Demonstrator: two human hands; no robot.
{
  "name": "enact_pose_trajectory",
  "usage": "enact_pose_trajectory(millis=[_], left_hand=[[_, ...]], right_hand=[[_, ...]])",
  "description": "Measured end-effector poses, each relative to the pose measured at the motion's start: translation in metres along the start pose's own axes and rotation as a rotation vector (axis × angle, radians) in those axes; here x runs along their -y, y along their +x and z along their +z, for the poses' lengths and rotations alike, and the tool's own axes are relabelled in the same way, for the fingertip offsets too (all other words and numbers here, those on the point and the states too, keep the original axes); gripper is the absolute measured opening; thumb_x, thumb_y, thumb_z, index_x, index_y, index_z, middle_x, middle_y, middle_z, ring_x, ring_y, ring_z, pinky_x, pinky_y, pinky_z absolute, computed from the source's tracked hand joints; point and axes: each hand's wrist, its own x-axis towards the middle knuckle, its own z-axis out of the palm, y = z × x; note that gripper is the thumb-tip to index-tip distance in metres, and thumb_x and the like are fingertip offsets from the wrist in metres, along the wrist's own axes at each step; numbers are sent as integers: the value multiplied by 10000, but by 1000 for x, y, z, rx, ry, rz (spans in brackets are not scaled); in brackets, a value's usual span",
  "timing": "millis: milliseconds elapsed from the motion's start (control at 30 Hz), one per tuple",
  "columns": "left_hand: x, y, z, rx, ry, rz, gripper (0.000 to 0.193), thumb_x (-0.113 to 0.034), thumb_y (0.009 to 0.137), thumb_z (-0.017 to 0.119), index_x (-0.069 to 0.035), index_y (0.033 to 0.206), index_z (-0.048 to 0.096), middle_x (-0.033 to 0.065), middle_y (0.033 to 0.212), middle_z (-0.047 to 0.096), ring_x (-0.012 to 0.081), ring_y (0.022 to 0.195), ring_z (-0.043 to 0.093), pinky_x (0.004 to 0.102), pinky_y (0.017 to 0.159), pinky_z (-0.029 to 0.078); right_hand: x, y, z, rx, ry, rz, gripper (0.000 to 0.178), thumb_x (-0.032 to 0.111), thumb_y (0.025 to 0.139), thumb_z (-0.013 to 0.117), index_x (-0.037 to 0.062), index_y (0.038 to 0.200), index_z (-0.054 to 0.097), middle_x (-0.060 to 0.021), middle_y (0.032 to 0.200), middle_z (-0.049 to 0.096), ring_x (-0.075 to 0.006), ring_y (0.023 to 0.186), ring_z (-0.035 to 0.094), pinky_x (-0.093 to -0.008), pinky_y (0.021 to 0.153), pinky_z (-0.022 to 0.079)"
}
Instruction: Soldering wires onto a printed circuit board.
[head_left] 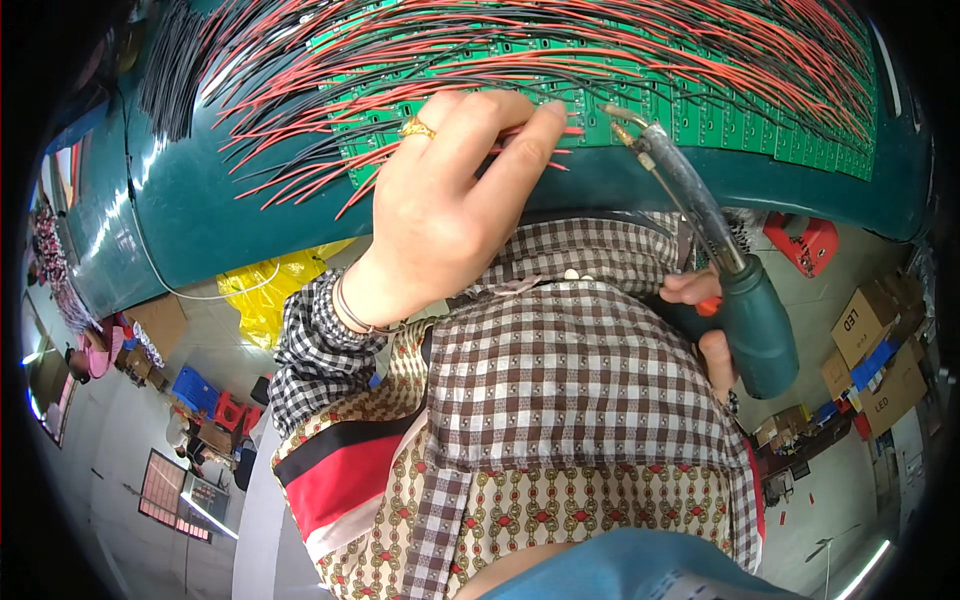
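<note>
My left hand (pixel 450 190) reaches over the near edge of the green circuit boards (pixel 825 152), thumb and fingers pinched together on a thin wire. Other red and black wires (pixel 290 180) pass beneath the hand, and their ends stick out on the left. In my right hand (pixel 708 330) is a soldering iron (pixel 762 325) with a dark green grip, an orange trigger and a long metal barrel. Its bent tip lies over the boards, just right of my left fingertips. Whether the tip touches a board, I cannot tell. The right palm is hidden behind the grip.
A dark green table (pixel 220 235) carries the boards. Many red and black wires fan across them, and a black wire bundle (pixel 170 75) lies at the far left. Beneath the table's edge are a yellow plastic bag (pixel 262 295) and a red container (pixel 803 243). Cardboard boxes (pixel 862 325) stand right.
</note>
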Motion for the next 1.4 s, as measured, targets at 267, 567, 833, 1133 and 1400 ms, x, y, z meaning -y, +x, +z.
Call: enact_pose_trajectory(millis=[267, 567, 833, 1133, 1400], left_hand=[[5, -1, 4, -39, 63, 74, 357, -31, 648, 663, -14, 1004, 678, 46, 881, 591, 185, 739, 561, 277, 607, 477], [7, -3, 1, -29, 50, 57, 392, -21, 628, 652, -8, 1019, 688, 54, 903, 600, 196, 757, 571, 283, 626, 488], [-5, 10, -1, -18, 0, 108, 441, -23, 670, 666, 32, 1107, 654, 98, 977, 588, 221, 811, 561, 312, 658, 483], [9, -6, 8, -20, 48, 92, 397, -3, 656, 667, 3, 1053, 679, 60, 911, 595, 194, 745, 558, 292, 644, 479], [10, -7, 10, -43, 58, 84, 399, -2, 641, 676, 5, 1040, 685, 55, 904, 595, 183, 739, 557, 282, 629, 473]], right_hand=[[-1, 0, -9, 79, -41, 28, 505, 319, 964, 529, -99, 1235, 449, -206, 1137, 553, -281, 1091, 561, -397, 967, 483], [-11, -4, -5, -45, 5, 7, 673, 366, 951, 526, -137, 1348, 322, -220, 1172, 551, -310, 1057, 590, -424, 914, 521], [-19, -5, -2, -229, 27, -58, 749, 422, 940, 527, -129, 1386, 286, -225, 1194, 548, -351, 1037, 630, -425, 892, 539], [-21, -4, -5, -96, 0, 5, 721, 380, 929, 559, -130, 1375, 313, -221, 1192, 548, -337, 1084, 598, -411, 922, 521], [-9, 1, -2, -41, 34, 23, 454, 244, 919, 614, -70, 1217, 475, -181, 1108, 594, -253, 1037, 598, -380, 943, 489]])
